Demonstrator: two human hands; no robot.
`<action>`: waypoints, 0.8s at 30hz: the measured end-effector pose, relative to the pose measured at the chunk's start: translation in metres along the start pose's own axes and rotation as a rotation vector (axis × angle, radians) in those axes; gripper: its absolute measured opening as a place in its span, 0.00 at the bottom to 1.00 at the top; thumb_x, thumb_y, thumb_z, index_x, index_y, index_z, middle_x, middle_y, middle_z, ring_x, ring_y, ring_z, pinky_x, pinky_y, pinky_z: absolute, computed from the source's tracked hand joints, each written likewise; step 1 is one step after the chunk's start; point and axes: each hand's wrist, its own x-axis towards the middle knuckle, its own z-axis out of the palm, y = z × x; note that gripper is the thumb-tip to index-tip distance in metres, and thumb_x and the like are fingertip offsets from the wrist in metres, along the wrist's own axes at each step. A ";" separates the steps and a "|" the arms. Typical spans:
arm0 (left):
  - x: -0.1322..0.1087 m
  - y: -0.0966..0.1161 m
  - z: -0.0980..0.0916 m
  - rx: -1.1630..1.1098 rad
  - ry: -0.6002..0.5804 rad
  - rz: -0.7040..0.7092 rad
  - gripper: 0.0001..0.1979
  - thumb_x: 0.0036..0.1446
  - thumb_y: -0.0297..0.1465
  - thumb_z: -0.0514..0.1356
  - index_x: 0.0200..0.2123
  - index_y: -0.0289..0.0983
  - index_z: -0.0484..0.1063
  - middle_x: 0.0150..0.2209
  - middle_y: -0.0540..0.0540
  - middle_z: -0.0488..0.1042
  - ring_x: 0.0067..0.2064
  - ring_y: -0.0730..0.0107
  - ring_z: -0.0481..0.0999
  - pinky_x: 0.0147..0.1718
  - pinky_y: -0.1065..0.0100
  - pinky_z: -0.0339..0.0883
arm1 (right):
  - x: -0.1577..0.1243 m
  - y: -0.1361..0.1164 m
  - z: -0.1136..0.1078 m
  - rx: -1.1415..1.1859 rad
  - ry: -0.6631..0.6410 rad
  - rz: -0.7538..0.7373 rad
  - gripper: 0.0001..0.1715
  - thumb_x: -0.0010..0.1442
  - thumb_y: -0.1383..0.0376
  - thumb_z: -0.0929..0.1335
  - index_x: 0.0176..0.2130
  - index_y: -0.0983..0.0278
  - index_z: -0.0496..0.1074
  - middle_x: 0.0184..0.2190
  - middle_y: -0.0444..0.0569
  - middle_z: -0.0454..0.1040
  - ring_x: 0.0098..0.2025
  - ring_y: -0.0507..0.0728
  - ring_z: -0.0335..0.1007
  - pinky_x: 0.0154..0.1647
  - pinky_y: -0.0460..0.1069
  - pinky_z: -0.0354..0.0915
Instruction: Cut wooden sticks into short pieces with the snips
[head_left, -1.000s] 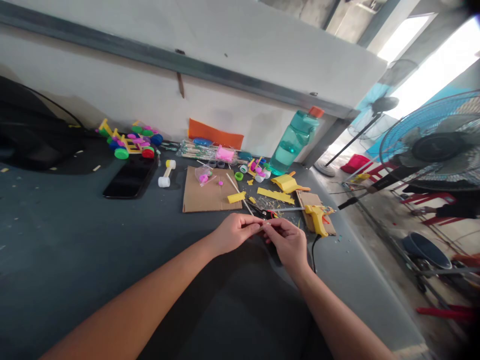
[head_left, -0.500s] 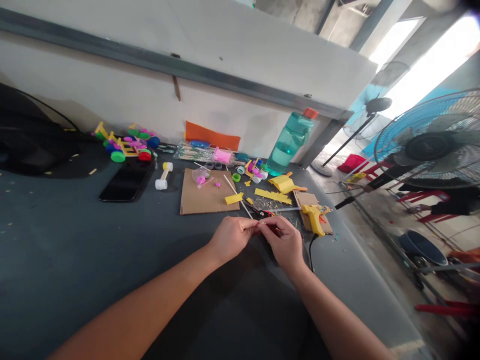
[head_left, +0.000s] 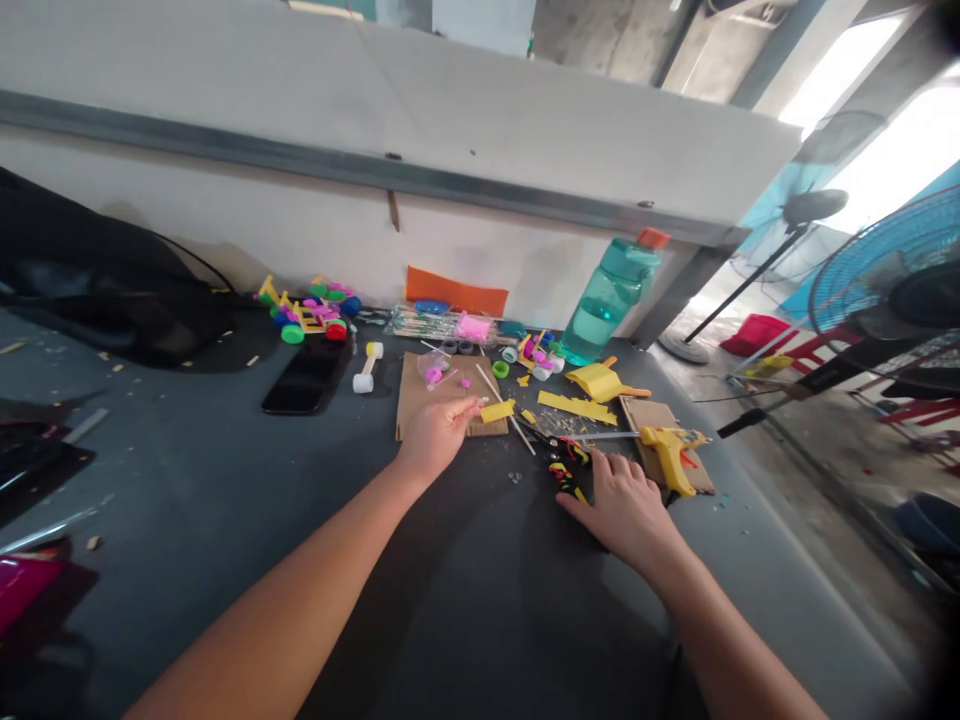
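My left hand point(head_left: 437, 437) is closed in a pinch at the front edge of a cardboard piece point(head_left: 420, 390). A tiny pale bit shows at its fingertips, too small to name. Just beyond the fingertips lies a short yellow strip point(head_left: 496, 411). My right hand point(head_left: 626, 502) is open, thumb and fingers apart, beside the black, red and yellow handles of a pair of pliers point(head_left: 564, 462). The pliers lie on the table with their jaws pointing up and left, near a thin white stick point(head_left: 504, 405).
A yellow glue gun point(head_left: 670, 455) rests on cardboard at the right. Behind are a teal water bottle point(head_left: 609, 300), yellow pieces point(head_left: 577, 408) and a green ring point(head_left: 501, 369). A phone point(head_left: 306, 378), a white-ended yellow part point(head_left: 367, 368) and colourful wheeled pieces point(head_left: 307, 318) lie left.
My hands were together, pinching something small. They have parted: the left moved left to the cardboard, the right moved right and opened by the pliers. The view has shifted left.
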 end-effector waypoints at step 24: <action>-0.007 0.003 0.009 0.131 0.109 0.240 0.11 0.58 0.28 0.55 0.40 0.39 0.76 0.35 0.46 0.79 0.37 0.66 0.78 0.39 0.66 0.73 | -0.010 -0.038 -0.003 0.468 0.087 -0.088 0.22 0.47 0.66 0.64 0.43 0.65 0.60 0.39 0.54 0.63 0.44 0.63 0.62 0.46 0.56 0.61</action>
